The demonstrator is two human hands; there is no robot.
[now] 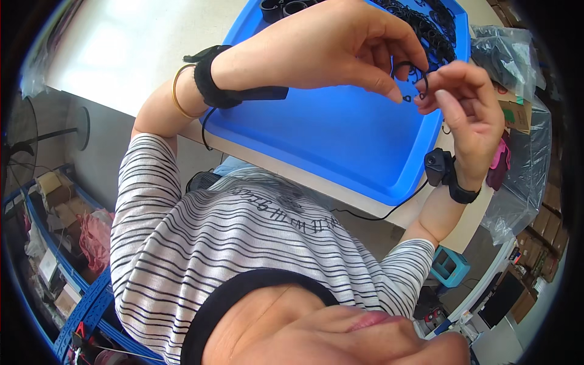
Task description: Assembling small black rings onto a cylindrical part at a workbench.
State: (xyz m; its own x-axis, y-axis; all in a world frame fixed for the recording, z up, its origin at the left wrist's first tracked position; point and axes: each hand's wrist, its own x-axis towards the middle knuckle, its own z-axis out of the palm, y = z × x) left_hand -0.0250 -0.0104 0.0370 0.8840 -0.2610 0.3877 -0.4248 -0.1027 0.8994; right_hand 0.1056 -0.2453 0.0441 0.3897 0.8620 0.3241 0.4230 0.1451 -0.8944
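A thin black C-shaped ring (426, 83) is held up between my two hands over the blue tray (310, 131); small round eyelets seem to show at its ends. My left hand (371, 52) comes in from the left, its thumb and index finger curled around one side of the ring. On the other side, the fingertips of my right hand (471, 106) pinch the ring, thumb bent inward. Exactly where each fingertip touches is partly hidden. Behind my hands, at the tray's far right, lies a tangled pile of similar black rings (435, 30).
Black cylindrical pieces (296, 7) stand at the tray's far left. The tray rests on a pale table (121, 67). Clear plastic bags (523, 164) hang at the right edge, beside a pink item (500, 163). A dark cable (371, 217) runs along the near edge.
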